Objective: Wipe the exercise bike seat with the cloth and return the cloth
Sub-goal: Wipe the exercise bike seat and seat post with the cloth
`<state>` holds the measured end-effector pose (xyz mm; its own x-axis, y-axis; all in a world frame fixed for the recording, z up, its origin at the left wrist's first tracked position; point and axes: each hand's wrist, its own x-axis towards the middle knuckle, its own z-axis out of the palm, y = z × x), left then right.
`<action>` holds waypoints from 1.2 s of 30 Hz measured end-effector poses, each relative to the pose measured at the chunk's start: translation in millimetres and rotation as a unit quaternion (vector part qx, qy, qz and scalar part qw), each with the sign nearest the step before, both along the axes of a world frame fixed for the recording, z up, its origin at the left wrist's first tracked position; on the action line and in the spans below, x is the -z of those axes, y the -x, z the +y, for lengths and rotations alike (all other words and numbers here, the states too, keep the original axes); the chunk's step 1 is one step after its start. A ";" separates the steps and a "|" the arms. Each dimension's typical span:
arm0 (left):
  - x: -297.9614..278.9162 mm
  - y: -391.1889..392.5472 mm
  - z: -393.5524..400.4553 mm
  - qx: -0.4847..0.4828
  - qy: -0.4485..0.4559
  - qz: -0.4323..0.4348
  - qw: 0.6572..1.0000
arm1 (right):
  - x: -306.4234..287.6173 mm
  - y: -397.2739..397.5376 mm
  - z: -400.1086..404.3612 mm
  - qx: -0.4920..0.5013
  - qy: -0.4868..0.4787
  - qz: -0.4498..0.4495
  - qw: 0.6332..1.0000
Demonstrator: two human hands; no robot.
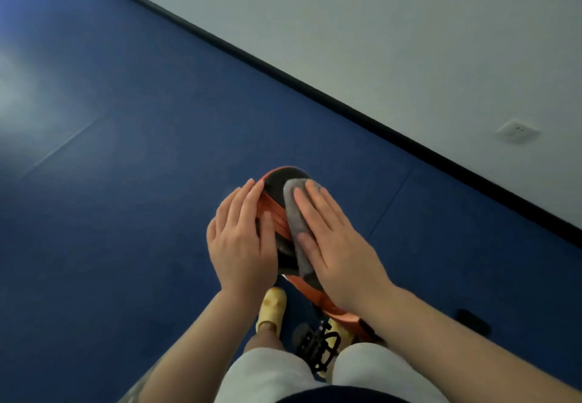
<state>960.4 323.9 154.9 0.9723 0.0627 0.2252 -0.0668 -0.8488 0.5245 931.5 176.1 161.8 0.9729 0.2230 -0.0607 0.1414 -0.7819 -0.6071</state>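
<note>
The exercise bike seat (274,188) is black with orange stripes and sits low in the middle of the view. A grey cloth (294,210) lies flat on its right side. My right hand (333,239) presses down on the cloth with fingers spread, covering most of it. My left hand (241,239) rests flat on the seat's left side, fingers together, steadying it. The rear part of the seat is hidden under both hands.
Blue floor (126,182) spreads to the left and ahead. A white wall (409,40) with a black skirting runs diagonally on the right, with a socket (516,130). A black pedal (318,344) and my yellow slippers (272,309) show below the seat.
</note>
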 end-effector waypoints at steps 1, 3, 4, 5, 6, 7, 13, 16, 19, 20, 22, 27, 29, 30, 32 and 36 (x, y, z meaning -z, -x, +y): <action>-1.0 0.0 2.2 0.006 0.005 0.004 1.000 | -0.3 9.5 -3.8 -0.002 0.004 -0.002 1.000; -3.0 -6.2 8.6 0.027 0.022 0.012 0.999 | 1.9 17.5 -6.3 0.010 0.029 -0.012 0.999; -4.2 -9.5 12.0 0.041 0.031 0.018 0.999 | 2.3 12.1 -3.9 0.013 0.042 -0.020 0.999; -5.6 -12.2 15.0 0.057 0.032 0.024 0.998 | 2.1 0.9 0.7 0.012 0.050 -0.025 0.998; -7.1 -13.9 18.5 0.077 0.025 0.030 0.996 | 0.7 -12.5 6.7 0.013 0.048 -0.023 0.998; -8.8 -15.5 21.8 0.097 0.016 0.034 0.995 | -1.7 -24.5 12.5 0.017 0.040 -0.017 0.999; -3.3 -22.1 39.3 0.138 0.050 0.035 0.989 | -8.5 -2.4 11.6 -0.016 0.060 -0.016 0.998; -3.0 -27.0 37.5 0.113 0.113 0.035 0.987 | -10.8 -23.6 18.1 -0.012 0.059 -0.024 0.998; -3.4 -29.1 33.4 0.101 0.133 0.048 0.985 | -11.4 -70.1 31.5 0.004 0.039 -0.027 0.999; -3.1 -27.9 33.7 0.098 0.136 0.055 0.984 | -10.8 -77.2 32.5 0.012 0.026 -0.022 0.999; -1.9 -23.8 35.8 0.100 0.134 0.065 0.984 | -7.8 -70.3 29.6 0.012 0.006 -0.012 1.000; -5.1 -28.4 36.7 0.106 0.130 0.058 0.984 | -12.8 -28.7 21.0 0.029 0.012 0.003 1.000; -4.9 -32.9 36.1 0.111 0.122 0.054 0.985 | -11.0 -45.9 24.1 0.032 0.027 -0.011 0.999; -3.9 -33.9 37.1 0.113 0.118 0.054 0.985 | -10.2 -58.2 27.9 0.037 0.024 -0.011 0.999; -1.5 -33.1 39.4 0.114 0.116 0.056 0.985 | -10.5 -74.3 35.2 0.049 0.009 -0.002 0.999; 0.6 -24.7 40.6 0.119 0.111 0.067 0.984 | -12.2 -44.2 27.6 0.030 -0.006 0.020 0.999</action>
<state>985.1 364.5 154.3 0.9855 -0.1373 0.0999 -0.1671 -0.6816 0.7124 975.7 203.7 174.0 0.9813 0.1660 -0.0974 0.0706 -0.7814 -0.6200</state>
